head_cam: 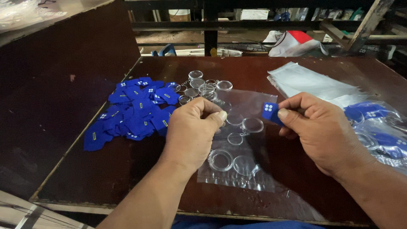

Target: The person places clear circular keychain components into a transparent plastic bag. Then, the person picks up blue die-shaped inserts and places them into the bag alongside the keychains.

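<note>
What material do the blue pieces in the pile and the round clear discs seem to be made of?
The blue pieces look like soft matte fabric, perhaps felt: they lie limp and show no shine. The round clear discs look like glossy hard plastic, likely acrylic: the table shows through them and their rims catch light.

Dim scene w/ cool overhead light falling on centre; glare showing on clear plastic bag (246,140) and dark tabletop (127,169). Corners darkening, wide-angle lens bending edges; background shelves blurring, both hands staying fairly sharp
</note>
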